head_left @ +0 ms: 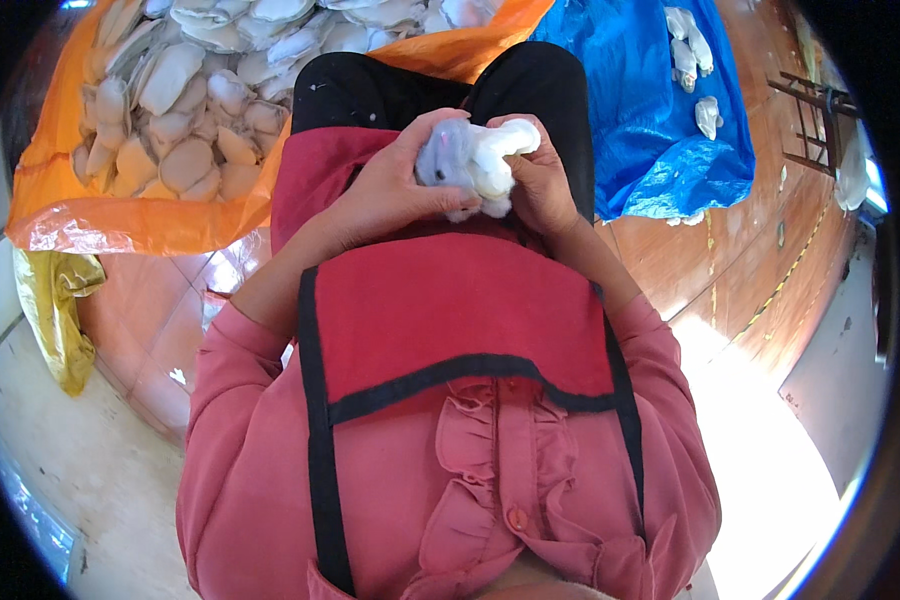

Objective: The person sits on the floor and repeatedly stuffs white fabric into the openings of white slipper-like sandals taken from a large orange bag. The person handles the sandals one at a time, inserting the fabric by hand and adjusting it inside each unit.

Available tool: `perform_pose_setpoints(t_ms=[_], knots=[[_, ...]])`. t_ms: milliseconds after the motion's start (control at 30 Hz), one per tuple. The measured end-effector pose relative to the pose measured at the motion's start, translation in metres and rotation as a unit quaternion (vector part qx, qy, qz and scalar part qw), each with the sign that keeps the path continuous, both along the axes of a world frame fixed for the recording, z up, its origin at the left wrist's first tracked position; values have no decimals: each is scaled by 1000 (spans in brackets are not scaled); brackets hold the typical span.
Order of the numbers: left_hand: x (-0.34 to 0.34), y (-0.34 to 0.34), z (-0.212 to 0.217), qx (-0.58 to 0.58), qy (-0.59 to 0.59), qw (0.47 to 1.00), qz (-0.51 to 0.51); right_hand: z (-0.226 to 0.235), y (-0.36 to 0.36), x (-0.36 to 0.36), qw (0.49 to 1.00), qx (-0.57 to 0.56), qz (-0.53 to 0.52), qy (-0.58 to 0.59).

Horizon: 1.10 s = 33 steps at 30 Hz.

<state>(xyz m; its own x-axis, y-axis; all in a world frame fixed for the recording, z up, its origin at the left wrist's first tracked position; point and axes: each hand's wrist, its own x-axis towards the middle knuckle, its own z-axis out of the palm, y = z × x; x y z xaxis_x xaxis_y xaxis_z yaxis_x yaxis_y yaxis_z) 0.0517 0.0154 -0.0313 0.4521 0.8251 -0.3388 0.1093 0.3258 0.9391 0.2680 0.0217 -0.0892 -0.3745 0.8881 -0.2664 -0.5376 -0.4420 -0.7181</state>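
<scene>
Two hands on one toy (470, 160), a small plush, grey body with white parts, held over the lap just above the red apron (450, 300). Left hand (395, 185) wraps the grey end from the left, fingers curled shut on it, thumb across the top. Right hand (540, 175) closes on the white end from the right, fingers tight around a white limb or ear that sticks out up and to the right.

Toy long axis runs roughly left-right, tilted a little: grey end lower left, white end upper right. Which end is the head: cannot tell, detail too soft.

Relative to the toy:
- Up-left: orange sheet (120, 225) on the floor with a heap of flat white and cream plush pieces (190, 110). Too many and too overlapped to count.
- Up-right: blue sheet (660, 120) carrying loose white plush pieces (685, 50); about four show, one more white scrap at its lower edge.
- Directly behind: black trouser knees (440, 85), between the two sheets.
- Far left, lower: one yellow cloth (55, 320) crumpled on the floor, touching the orange sheet's edge.
- Far right: dark metal frame (810, 120) on the wood-toned floor (760, 260), well apart from the blue sheet.

Count: toy 1, hands 2, sheets 2, yellow cloth 1.
</scene>
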Motion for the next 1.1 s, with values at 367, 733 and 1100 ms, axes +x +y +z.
perform_pose_setpoints(t_ms=[367,733,1100], knots=[[-16,-7,-12,337,206,919,-10,37,20,19,938,124,227,-231],[-24,-18,-15,180,37,981,65,47,23,-3,800,319,297,-411],[-17,-13,-13,-173,-187,941,221,40,14,-3,755,392,256,-459]])
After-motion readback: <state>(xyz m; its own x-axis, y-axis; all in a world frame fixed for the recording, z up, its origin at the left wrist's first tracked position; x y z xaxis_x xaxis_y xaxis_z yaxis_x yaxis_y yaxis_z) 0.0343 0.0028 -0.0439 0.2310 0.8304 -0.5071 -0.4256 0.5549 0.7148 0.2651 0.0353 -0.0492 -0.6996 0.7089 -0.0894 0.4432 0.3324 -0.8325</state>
